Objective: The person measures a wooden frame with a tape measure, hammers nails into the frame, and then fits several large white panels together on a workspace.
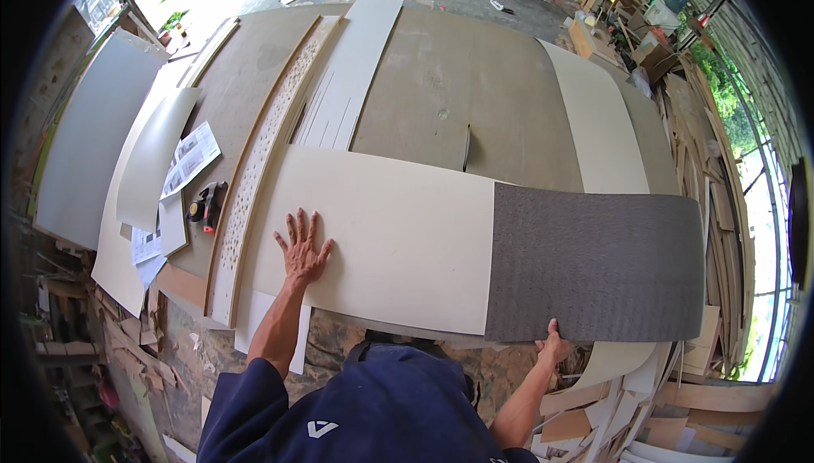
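A long cream laminate sheet (381, 234) lies across the near side of the work table. Its right end is bent back over itself, so the dark grey ribbed underside (598, 264) faces up. My left hand (303, 249) rests palm down on the cream face, fingers spread. At the near edge of the grey part, my right hand (554, 346) pinches the sheet, thumb on top and the other fingers mostly hidden beneath. Just left of the sheet runs a long board with a speckled, dotted face (261, 149).
White strips (360, 64) lie at the far side of the table (458, 73). A red and black tool (209, 206) and printed papers (192, 158) sit at left. Another cream sheet (598, 115) lies at right, past which wood offcuts (708, 175) are piled.
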A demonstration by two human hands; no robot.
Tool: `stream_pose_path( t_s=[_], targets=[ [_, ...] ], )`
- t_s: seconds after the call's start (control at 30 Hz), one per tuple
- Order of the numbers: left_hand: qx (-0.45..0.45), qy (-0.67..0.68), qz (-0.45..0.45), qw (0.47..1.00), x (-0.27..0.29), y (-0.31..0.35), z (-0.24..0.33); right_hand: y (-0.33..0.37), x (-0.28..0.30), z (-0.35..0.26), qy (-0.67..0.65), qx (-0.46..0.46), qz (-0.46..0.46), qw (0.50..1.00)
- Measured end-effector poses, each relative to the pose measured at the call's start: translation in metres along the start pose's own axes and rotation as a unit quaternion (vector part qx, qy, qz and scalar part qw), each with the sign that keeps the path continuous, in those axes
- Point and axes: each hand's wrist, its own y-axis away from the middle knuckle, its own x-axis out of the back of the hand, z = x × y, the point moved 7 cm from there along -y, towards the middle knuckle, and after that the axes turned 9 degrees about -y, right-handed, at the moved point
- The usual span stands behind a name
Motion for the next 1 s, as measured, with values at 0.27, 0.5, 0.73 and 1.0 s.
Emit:
stream_pose_path(
  t_s=[0.27, 0.5, 0.73, 1.0],
  targets=[
    [0.008, 0.004, -0.012, 1.000, 0.001, -0.014, 0.003, -0.008, -0.017, -0.006, 0.023, 0.016, -0.010, 1.000],
    [0.004, 0.009, -0.011, 1.000, 0.005, -0.025, 0.008, -0.017, -0.026, -0.009, 0.003, 0.021, -0.004, 1.000],
    [0.005, 0.005, -0.011, 1.000, 0.005, -0.044, 0.012, -0.018, -0.038, -0.022, 0.002, 0.036, 0.001, 0.999],
    [0.006, -0.009, -0.009, 1.000, 0.005, -0.076, 0.020, -0.026, -0.060, -0.044, 0.020, 0.029, -0.027, 0.999]
  ],
)
